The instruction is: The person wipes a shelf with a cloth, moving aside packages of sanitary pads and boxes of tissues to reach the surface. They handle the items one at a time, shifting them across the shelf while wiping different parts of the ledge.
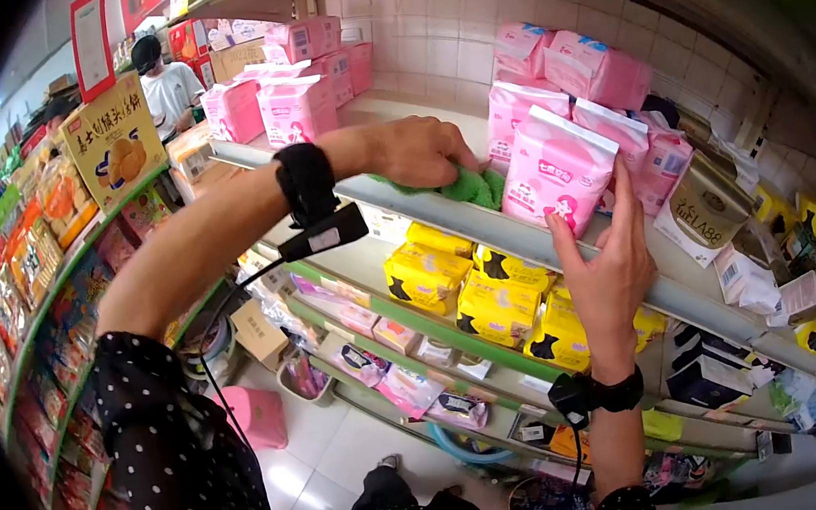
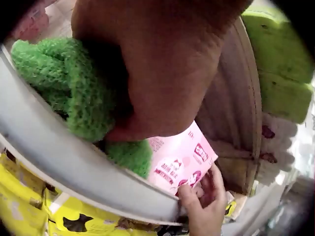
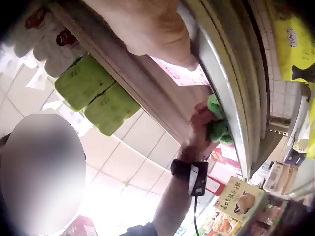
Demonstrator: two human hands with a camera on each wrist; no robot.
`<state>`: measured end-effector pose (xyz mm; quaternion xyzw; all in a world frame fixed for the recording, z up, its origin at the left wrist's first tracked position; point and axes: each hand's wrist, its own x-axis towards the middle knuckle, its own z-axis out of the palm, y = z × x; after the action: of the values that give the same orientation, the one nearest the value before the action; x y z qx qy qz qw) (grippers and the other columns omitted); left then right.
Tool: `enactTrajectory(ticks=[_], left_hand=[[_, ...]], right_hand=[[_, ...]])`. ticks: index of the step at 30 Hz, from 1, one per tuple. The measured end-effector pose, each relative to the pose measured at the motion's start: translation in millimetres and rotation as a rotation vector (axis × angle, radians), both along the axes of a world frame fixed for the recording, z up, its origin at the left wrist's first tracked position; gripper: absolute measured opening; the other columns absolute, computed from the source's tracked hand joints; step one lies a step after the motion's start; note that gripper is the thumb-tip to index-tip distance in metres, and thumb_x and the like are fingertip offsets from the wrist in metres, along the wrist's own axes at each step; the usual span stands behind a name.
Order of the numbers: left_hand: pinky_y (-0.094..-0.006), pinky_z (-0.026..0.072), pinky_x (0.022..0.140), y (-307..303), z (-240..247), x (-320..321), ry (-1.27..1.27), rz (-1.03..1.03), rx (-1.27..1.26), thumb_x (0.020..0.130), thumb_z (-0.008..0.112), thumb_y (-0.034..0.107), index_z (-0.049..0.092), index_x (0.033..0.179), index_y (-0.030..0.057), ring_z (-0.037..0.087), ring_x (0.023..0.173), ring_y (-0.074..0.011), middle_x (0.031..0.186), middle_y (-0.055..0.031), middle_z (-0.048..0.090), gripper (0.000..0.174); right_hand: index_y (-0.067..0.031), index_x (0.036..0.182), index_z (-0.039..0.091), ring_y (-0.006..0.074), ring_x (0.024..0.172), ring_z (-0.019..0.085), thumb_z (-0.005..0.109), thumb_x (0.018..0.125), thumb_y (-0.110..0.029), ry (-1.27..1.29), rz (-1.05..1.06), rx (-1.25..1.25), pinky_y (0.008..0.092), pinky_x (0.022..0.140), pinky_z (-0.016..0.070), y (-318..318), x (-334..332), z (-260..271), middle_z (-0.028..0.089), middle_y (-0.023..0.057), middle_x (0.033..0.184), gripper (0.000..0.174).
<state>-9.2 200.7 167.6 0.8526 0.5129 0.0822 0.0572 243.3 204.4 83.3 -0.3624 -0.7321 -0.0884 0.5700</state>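
My left hand (image 1: 417,153) grips a bunched green cloth (image 1: 477,190) against the shelf surface, near its front edge. In the left wrist view the cloth (image 2: 69,83) spills out under the curled fingers and hangs at the metal edge. To the right, my right hand (image 1: 614,277) holds a pink soft pack (image 1: 559,169) by its lower right side, thumb on the front and fingers round the side. That pack stands upright at the shelf's front, just right of the cloth. More pink packs (image 1: 598,67) are stacked right behind it.
Another group of pink packs (image 1: 299,111) stands at the shelf's left end. Yellow packs (image 1: 504,304) fill the shelf below. A gold-toned box (image 1: 713,195) lies at the right. A snack rack (image 1: 56,255) runs along the left, and a person (image 1: 171,91) stands beyond.
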Motion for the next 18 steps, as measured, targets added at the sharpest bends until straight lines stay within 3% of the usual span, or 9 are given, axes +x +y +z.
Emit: enactTrajectory(ticks=[3, 4, 7, 9, 13, 16, 18], left_hand=[[-0.0456, 0.0497, 0.083, -10.6, -15.5, 5.7, -0.052, 0.117, 0.141, 0.077, 0.048, 0.024, 0.067, 0.111, 0.0176, 0.063, 0.091, -0.0371, 0.102, -0.0173, 0.067, 0.04], [-0.0488, 0.0495, 0.081, -8.8, -26.0, 4.0, -0.094, 0.077, 0.227, 0.078, 0.048, 0.026, 0.066, 0.111, 0.0181, 0.063, 0.088, -0.0386, 0.103, -0.0175, 0.066, 0.039], [-0.0509, 0.0495, 0.077, -21.2, -47.5, 1.3, -0.151, 0.006, 0.452, 0.079, 0.049, 0.03, 0.061, 0.106, 0.0111, 0.063, 0.082, -0.0402, 0.091, -0.0186, 0.065, 0.035], [-0.0484, 0.0493, 0.077, -27.0, -44.0, 1.0, -0.154, 0.023, 0.384, 0.078, 0.051, 0.025, 0.055, 0.117, 0.0096, 0.061, 0.087, -0.0381, 0.094, -0.0183, 0.063, 0.042], [-0.0466, 0.0486, 0.078, -28.3, -40.4, -6.3, -0.181, -0.048, 0.343, 0.081, 0.056, 0.029, 0.048, 0.126, 0.0096, 0.06, 0.091, -0.0381, 0.1, -0.0192, 0.061, 0.049], [-0.0472, 0.0447, 0.088, -26.6, -47.1, -27.3, -0.222, -0.202, 0.536, 0.083, 0.06, 0.04, 0.044, 0.13, 0.0115, 0.057, 0.102, -0.0377, 0.111, -0.019, 0.057, 0.057], [-0.0488, 0.0397, 0.094, -27.5, -49.8, -43.9, -0.192, -0.184, 0.642, 0.084, 0.06, 0.044, 0.043, 0.133, 0.0106, 0.053, 0.11, -0.0363, 0.12, -0.0182, 0.053, 0.062]], right_hand=[[-0.0098, 0.143, 0.035, 0.0161, 0.058, 0.048, 0.077, 0.073, -0.021, 0.049, 0.056, -0.044, 0.0291, 0.059, 0.0445, -5.3, -1.3, 4.7, 0.061, 0.0138, 0.114, 0.083], [-0.0111, 0.145, 0.033, 0.0149, 0.069, 0.054, 0.077, 0.072, -0.018, 0.049, 0.088, -0.136, 0.0285, 0.066, 0.0458, -6.8, 1.3, 5.8, 0.058, 0.0124, 0.122, 0.085], [-0.0087, 0.144, 0.031, 0.0206, 0.094, 0.057, 0.077, 0.07, -0.019, 0.084, 0.177, -0.206, 0.0303, 0.071, 0.0461, -14.1, -0.8, 19.4, 0.053, 0.0136, 0.13, 0.088], [-0.0088, 0.144, 0.031, 0.0207, 0.103, 0.056, 0.076, 0.07, -0.012, 0.139, 0.265, -0.264, 0.0333, 0.083, 0.0451, -11.9, -4.7, 22.1, 0.051, 0.0114, 0.128, 0.087], [-0.0087, 0.143, 0.031, 0.0213, 0.108, 0.055, 0.075, 0.07, -0.004, 0.187, 0.289, -0.36, 0.034, 0.089, 0.047, -9.8, -20.6, 26.7, 0.047, 0.0147, 0.13, 0.086], [-0.0077, 0.142, 0.032, 0.0202, 0.108, 0.054, 0.075, 0.071, -0.003, 0.241, 0.209, -0.423, 0.0327, 0.088, 0.0489, -6.3, -28.8, 28.1, 0.045, 0.0158, 0.13, 0.083], [-0.0066, 0.14, 0.033, 0.0193, 0.107, 0.054, 0.074, 0.071, -0.002, 0.271, 0.171, -0.422, 0.0318, 0.086, 0.0494, -3.3, -28.3, 26.7, 0.044, 0.0146, 0.131, 0.081]])
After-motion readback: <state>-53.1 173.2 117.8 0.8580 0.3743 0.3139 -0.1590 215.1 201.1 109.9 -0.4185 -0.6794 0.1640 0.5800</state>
